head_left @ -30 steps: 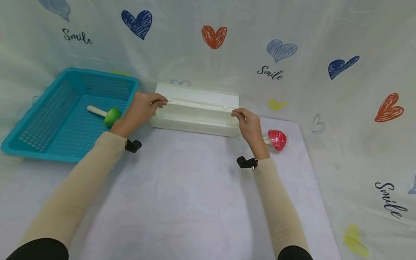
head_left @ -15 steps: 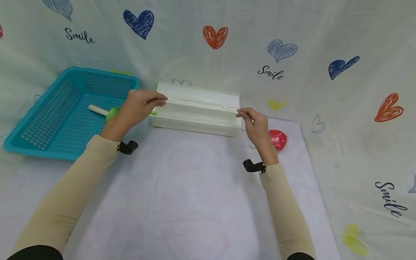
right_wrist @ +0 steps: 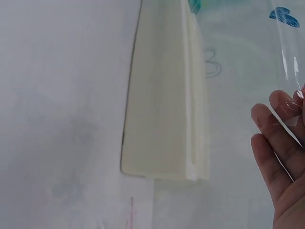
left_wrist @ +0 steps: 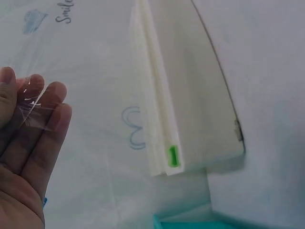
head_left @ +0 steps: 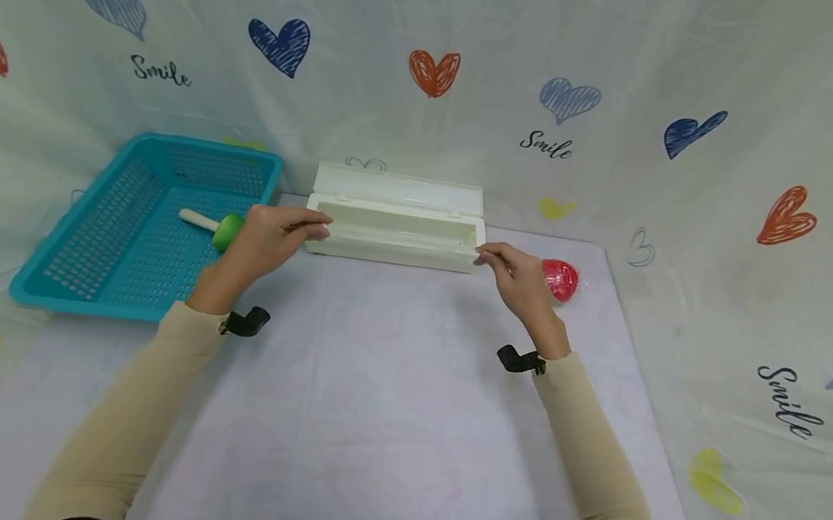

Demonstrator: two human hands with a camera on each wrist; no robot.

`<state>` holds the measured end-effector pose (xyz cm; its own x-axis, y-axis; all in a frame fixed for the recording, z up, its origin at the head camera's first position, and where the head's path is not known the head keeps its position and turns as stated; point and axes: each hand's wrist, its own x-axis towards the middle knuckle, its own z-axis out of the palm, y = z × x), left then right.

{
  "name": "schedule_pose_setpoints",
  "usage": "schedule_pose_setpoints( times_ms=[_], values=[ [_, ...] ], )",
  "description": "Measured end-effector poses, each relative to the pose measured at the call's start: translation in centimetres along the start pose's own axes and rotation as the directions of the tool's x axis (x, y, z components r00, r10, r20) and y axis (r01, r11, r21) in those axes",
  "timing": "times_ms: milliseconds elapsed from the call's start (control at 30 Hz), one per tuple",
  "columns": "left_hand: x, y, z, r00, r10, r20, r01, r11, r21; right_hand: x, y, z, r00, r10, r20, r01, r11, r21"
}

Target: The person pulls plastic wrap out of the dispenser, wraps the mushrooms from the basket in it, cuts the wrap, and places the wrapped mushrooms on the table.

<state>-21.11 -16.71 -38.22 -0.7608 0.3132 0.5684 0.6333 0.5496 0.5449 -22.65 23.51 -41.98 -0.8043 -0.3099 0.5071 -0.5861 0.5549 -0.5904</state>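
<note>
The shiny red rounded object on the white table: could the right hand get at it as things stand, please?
Probably yes: the red object lies close beside the right hand, with no barrier visible between, though that hand pinches clear plastic film and would likely need freeing first.

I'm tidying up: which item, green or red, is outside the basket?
The red one, on the table by the right hand; the green one lies inside the blue basket.

Glossy clear plastic film (left_wrist: 34,109), smooth plastic box (head_left: 390,252), plastic basket (head_left: 123,253), shiny red object (head_left: 561,281).
</note>
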Motion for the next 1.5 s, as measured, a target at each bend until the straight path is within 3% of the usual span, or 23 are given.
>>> schedule_pose_setpoints(
  times_ms=[300,433,567,633,700,867,1200,1300,1500],
  values=[
    [-1.1,0.3,0.2,0.994,0.085,-0.064,-0.087,0.996,-0.022,-1.7,-0.4,0.0,0.993,-0.101,-0.064,0.106,0.991,0.078],
    [-2.4,-0.1,0.7,0.998,0.060,0.015,-0.058,0.993,-0.099,-2.6,-0.3,0.3,0.995,-0.101,-0.019,0.101,0.993,0.053],
    [-4.1,-0.9,1.8,0.986,-0.004,0.164,0.024,0.993,-0.118,-4.1,0.3,1.1,0.994,-0.067,0.092,0.065,0.997,0.031],
    [-4.8,-1.2,2.3,0.969,-0.043,0.245,0.068,0.993,-0.092,-4.9,0.7,1.6,0.987,-0.058,0.149,0.054,0.998,0.031],
    [-5.4,-1.3,2.8,0.941,-0.104,0.323,0.127,0.991,-0.052,-5.5,0.9,2.1,0.978,-0.053,0.202,0.050,0.999,0.022],
    [-6.3,-1.8,3.7,0.845,-0.235,0.480,0.233,0.970,0.063,-6.6,1.6,3.1,0.949,-0.059,0.311,0.069,0.997,-0.020],
    [-7.3,-2.8,4.9,0.725,-0.272,0.633,0.199,0.962,0.185,-7.5,2.5,4.5,0.880,-0.010,0.474,0.075,0.990,-0.119],
    [-7.6,-3.0,4.9,0.709,-0.290,0.643,0.219,0.957,0.191,-7.5,2.6,4.8,0.876,0.010,0.482,0.056,0.991,-0.122],
    [-7.5,-2.9,4.7,0.709,-0.301,0.638,0.231,0.954,0.193,-7.0,2.2,5.3,0.904,0.126,0.408,-0.094,0.991,-0.098]
  ],
)
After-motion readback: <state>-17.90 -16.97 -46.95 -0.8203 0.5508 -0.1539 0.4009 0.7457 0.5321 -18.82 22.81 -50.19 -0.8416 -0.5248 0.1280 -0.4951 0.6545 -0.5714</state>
